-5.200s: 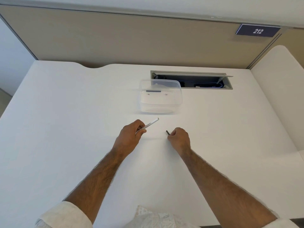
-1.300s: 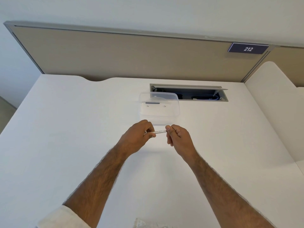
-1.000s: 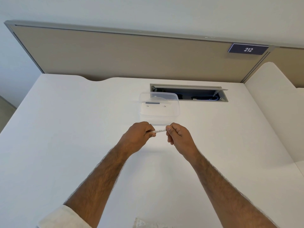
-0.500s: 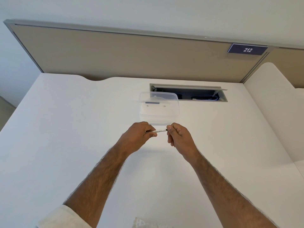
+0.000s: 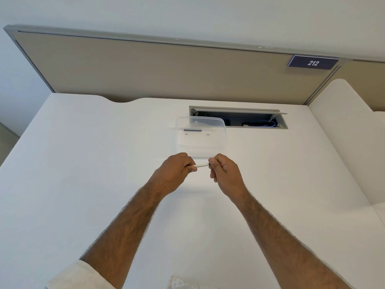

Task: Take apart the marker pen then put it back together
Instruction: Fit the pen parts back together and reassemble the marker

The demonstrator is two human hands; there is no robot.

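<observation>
A thin white marker pen point(image 5: 201, 165) is held level above the white desk point(image 5: 83, 184), between both hands. My left hand point(image 5: 176, 170) is closed around its left part, which is hidden in the fist. My right hand point(image 5: 224, 174) pinches the pen's right end between thumb and forefinger; whatever small piece sits at that end is covered by the fingertips. Only a short white stretch of the barrel shows between the hands.
A clear plastic box point(image 5: 201, 134) with a dark strip and small bits inside stands just beyond the hands. Behind it is an open cable slot point(image 5: 239, 118) in the desk. A beige partition point(image 5: 166, 69) with a "212" sign closes off the back.
Since 5 s ago the hands came together from holding the barrel and a small dark piece apart. In the last second the right fingers closed in, and the dark tip no longer shows.
</observation>
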